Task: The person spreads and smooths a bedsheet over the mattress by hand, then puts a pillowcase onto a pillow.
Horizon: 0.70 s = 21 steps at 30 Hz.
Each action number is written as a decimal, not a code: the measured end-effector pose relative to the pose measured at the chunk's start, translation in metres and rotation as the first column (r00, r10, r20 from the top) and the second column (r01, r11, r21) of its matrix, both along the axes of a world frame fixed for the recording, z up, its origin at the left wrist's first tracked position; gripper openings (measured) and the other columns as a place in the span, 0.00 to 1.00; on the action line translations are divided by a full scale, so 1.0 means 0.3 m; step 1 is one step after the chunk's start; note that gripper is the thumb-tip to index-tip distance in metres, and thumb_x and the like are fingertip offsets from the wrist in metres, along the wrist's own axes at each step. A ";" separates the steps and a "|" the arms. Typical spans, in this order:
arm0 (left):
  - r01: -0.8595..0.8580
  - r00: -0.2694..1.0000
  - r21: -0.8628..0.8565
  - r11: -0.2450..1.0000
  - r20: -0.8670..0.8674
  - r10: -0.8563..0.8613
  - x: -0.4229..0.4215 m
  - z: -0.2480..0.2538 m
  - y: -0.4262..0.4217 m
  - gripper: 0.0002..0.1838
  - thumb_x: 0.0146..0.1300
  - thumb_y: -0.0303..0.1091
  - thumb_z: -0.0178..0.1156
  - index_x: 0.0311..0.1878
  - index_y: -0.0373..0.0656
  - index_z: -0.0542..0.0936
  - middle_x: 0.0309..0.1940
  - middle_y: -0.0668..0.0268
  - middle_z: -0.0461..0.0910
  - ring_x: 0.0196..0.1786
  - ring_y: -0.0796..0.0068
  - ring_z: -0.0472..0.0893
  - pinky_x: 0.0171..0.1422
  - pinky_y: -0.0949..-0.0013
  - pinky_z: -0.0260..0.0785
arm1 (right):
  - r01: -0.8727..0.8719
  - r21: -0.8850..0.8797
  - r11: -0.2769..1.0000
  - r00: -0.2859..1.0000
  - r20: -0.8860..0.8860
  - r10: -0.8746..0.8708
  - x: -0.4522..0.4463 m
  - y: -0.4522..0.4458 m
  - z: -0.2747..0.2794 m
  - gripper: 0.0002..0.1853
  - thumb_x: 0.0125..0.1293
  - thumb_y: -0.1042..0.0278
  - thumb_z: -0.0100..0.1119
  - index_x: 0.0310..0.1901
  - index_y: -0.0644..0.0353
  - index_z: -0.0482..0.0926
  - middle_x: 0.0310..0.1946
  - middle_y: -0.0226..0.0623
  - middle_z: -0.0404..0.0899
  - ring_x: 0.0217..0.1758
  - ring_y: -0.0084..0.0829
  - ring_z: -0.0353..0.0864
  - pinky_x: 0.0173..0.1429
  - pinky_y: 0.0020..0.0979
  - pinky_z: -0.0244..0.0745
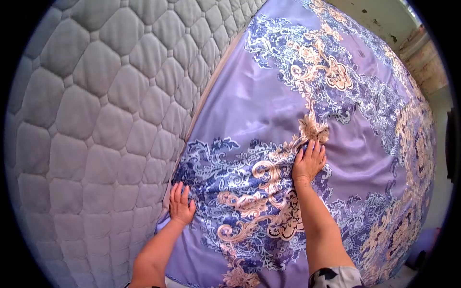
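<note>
A purple satin cloth [230, 115] with blue and peach scroll patterns is spread beside a grey quilted surface [120, 86]. My left hand [180, 205] lies on the cloth's left edge, near where it meets the quilting, with its fingers slightly apart. Farther right, my right hand [309, 163] rests flat on the patterned middle of the cloth, fingers spread, their tips by a peach flower motif. Neither hand has anything gripped in it. Soft wrinkles run through the satin to the right of my right hand.
A pale wall [384, 19] with dark marks stands at the top right. Brownish folded material [425, 62] is beside it. A dark object [451, 144] shows at the right edge, and dark and purple items sit at the lower right.
</note>
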<state>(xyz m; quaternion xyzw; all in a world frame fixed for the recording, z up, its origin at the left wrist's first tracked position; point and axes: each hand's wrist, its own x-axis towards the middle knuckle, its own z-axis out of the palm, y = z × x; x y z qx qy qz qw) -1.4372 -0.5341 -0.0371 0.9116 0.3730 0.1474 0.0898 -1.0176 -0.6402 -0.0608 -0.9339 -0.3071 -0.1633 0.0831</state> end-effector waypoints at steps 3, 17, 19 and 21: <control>0.027 1.000 -0.098 0.995 0.006 -0.026 0.135 0.143 0.057 0.23 0.56 0.34 0.55 0.57 0.41 0.70 0.60 0.52 0.66 0.61 0.49 0.65 0.65 0.49 0.56 | 0.009 -0.015 1.000 1.000 -0.007 -0.009 -0.002 0.007 -0.002 0.26 0.64 0.53 0.48 0.62 0.55 0.68 0.65 0.40 0.61 0.71 0.44 0.52 0.71 0.49 0.43; -0.502 0.865 -0.283 0.817 -0.148 0.480 1.041 0.298 0.795 0.20 0.58 0.44 0.61 0.47 0.39 0.77 0.42 0.52 0.81 0.48 0.54 0.79 0.51 0.56 0.70 | -0.023 -0.008 1.000 0.997 -0.069 0.022 0.002 0.014 0.018 0.27 0.62 0.56 0.50 0.62 0.57 0.66 0.66 0.41 0.59 0.71 0.45 0.51 0.72 0.49 0.41; -0.460 0.885 -0.348 0.817 -0.108 0.452 1.039 0.284 0.806 0.18 0.57 0.44 0.62 0.45 0.41 0.78 0.42 0.53 0.81 0.48 0.55 0.80 0.51 0.55 0.71 | -0.022 -0.009 1.000 0.996 -0.084 0.021 -0.001 0.011 0.022 0.27 0.62 0.56 0.50 0.62 0.56 0.66 0.66 0.41 0.59 0.71 0.45 0.51 0.72 0.49 0.41; -0.419 0.898 -0.351 0.837 -0.024 0.440 1.040 0.262 0.801 0.16 0.56 0.42 0.62 0.42 0.42 0.78 0.41 0.53 0.81 0.47 0.55 0.80 0.51 0.55 0.71 | -0.021 -0.002 1.000 0.996 -0.084 0.020 -0.002 0.010 0.025 0.27 0.62 0.56 0.50 0.61 0.56 0.66 0.66 0.40 0.59 0.71 0.45 0.51 0.72 0.48 0.41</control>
